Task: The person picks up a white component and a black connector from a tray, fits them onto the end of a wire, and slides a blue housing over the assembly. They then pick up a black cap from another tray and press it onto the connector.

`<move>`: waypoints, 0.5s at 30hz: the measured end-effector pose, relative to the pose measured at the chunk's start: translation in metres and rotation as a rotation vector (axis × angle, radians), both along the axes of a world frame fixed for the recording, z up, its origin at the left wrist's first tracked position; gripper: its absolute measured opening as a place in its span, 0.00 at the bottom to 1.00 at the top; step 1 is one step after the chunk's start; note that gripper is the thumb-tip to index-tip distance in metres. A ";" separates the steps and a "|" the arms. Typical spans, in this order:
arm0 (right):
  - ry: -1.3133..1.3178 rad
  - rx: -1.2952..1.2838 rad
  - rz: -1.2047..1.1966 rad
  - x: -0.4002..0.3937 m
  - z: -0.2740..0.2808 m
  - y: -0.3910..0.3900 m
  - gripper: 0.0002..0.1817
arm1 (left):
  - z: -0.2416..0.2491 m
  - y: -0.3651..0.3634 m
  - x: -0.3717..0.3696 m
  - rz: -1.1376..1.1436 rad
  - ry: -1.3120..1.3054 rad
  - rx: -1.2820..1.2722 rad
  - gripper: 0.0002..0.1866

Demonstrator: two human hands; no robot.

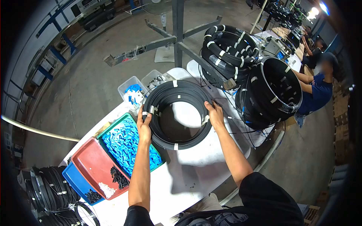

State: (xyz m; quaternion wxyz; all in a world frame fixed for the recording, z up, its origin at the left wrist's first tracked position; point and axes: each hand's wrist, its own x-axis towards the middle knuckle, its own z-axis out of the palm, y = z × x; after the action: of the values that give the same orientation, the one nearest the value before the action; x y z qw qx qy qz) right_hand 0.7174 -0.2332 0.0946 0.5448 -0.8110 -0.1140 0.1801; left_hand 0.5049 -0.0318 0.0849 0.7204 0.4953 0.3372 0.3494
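A coil of black cable (188, 89), tied at intervals with white tape, is gripped between my two hands over the white table. My left hand (144, 126) closes on its left side, thumb on the inner side, close to a pair of white tape bands. On the opposite side, my right hand (215, 115) grips the coil's rim with the thumb on top. Through the coil's round opening, part of the white table and a dark shadow are visible. The fingertips under the coil are partly hidden.
Left of the coil are a green tray of blue connectors (124, 141), a red tray (88, 158) and a blue tray (75, 179). A metal post with arms (178, 34) stands behind. Large cable coils (260, 98) are stacked right, near a seated person (320, 90).
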 end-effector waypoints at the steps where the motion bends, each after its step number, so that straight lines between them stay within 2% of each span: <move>1: -0.016 -0.039 -0.018 -0.003 0.008 0.001 0.43 | -0.003 0.002 -0.001 0.008 -0.002 0.001 0.32; 3: -0.012 -0.034 -0.008 -0.002 0.003 -0.001 0.42 | -0.004 0.005 -0.002 -0.010 -0.018 -0.042 0.32; 5: -0.389 -0.034 0.010 -0.004 0.003 -0.003 0.44 | 0.000 0.003 -0.005 -0.028 -0.077 -0.121 0.32; 7: -0.449 -0.089 0.062 -0.008 0.011 -0.006 0.44 | -0.003 -0.002 -0.006 -0.005 -0.124 -0.040 0.33; 10: -0.156 0.109 0.088 -0.012 0.000 -0.001 0.37 | -0.018 -0.002 -0.003 0.035 -0.061 0.019 0.32; 13: -0.121 0.068 0.067 -0.016 0.010 -0.001 0.35 | -0.009 -0.008 -0.003 0.082 0.039 0.077 0.30; 15: -0.051 0.102 0.052 -0.015 0.008 0.001 0.34 | -0.036 0.000 0.001 0.060 -0.009 0.107 0.29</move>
State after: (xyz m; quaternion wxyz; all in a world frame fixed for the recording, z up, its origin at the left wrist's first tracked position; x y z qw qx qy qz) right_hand 0.7028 -0.2326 0.1031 0.5775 -0.7832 -0.1581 0.1673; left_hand 0.5055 -0.0313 0.0484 0.6835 0.5212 0.3294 0.3908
